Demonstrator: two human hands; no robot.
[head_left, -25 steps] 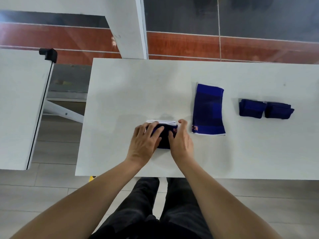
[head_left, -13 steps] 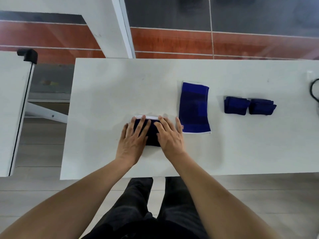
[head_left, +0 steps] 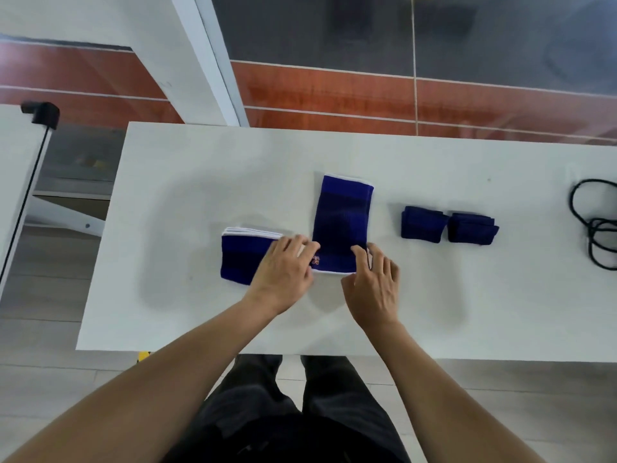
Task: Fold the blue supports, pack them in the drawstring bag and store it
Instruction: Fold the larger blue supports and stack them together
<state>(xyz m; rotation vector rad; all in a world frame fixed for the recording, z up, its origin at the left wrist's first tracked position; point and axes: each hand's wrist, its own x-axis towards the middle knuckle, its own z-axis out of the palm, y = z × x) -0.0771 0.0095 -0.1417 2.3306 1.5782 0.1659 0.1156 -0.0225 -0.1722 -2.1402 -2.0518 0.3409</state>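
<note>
A folded blue support (head_left: 243, 259) with white edges lies left of centre on the white table (head_left: 200, 182). Right beside it a long blue support (head_left: 342, 222) lies flat and unfolded, its near end toward me. My left hand (head_left: 287, 272) covers the folded support's right end, fingertips touching the long support's near left corner. My right hand (head_left: 375, 282) has its fingers on the near right corner of the long support. Two small folded blue supports (head_left: 422, 223) (head_left: 470, 228) sit side by side further right.
A black cord (head_left: 591, 225) coils at the table's right edge. Another white table (head_left: 13, 182) with a black corner clamp (head_left: 41, 111) stands to the left, with a gap of floor between. My legs are under the near edge.
Both hands left the folded support and shifted right to the near end of the long unfolded support. The folded support now lies mostly uncovered.
</note>
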